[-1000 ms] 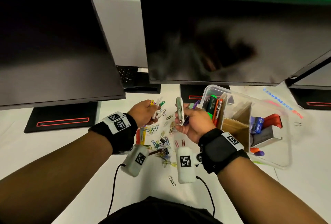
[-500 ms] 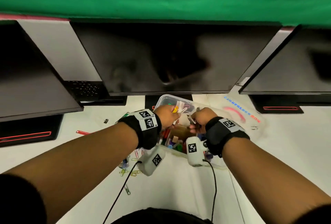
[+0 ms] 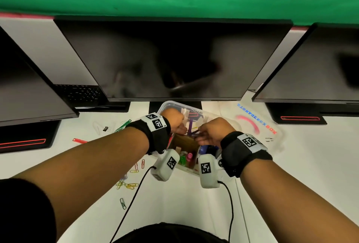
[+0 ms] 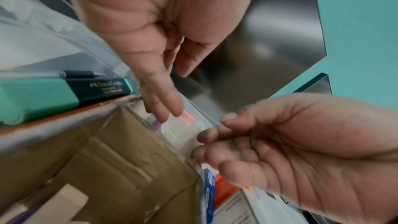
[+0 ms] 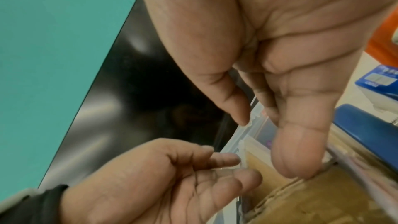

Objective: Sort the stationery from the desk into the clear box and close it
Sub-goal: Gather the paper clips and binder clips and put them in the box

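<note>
The clear box (image 3: 167, 104) stands below the middle monitor, and both hands are over its far end. My right hand (image 5: 269, 144) pinches a small clear case of coloured sticky flags (image 4: 181, 130) between thumb and fingers, at the box's far wall behind the cardboard divider (image 4: 129, 168). My left hand (image 4: 174, 93) touches the same case (image 5: 258, 125) with straight fingers and holds nothing. In the head view the left hand (image 3: 179, 126) and right hand (image 3: 202, 137) hide the case. A green highlighter (image 4: 43, 94) lies in the neighbouring compartment.
The box's lid (image 3: 258, 124), with coloured lettering, lies on the desk to the right. Several paper clips (image 3: 129, 185), a red clip (image 3: 79, 141), a green clip (image 3: 122, 126) and a black binder clip (image 3: 105, 128) lie on the left. Three monitors line the back.
Both hands moved right from the paper clip pile to over the box. The right hand brought the clear case down into the box's far end.
</note>
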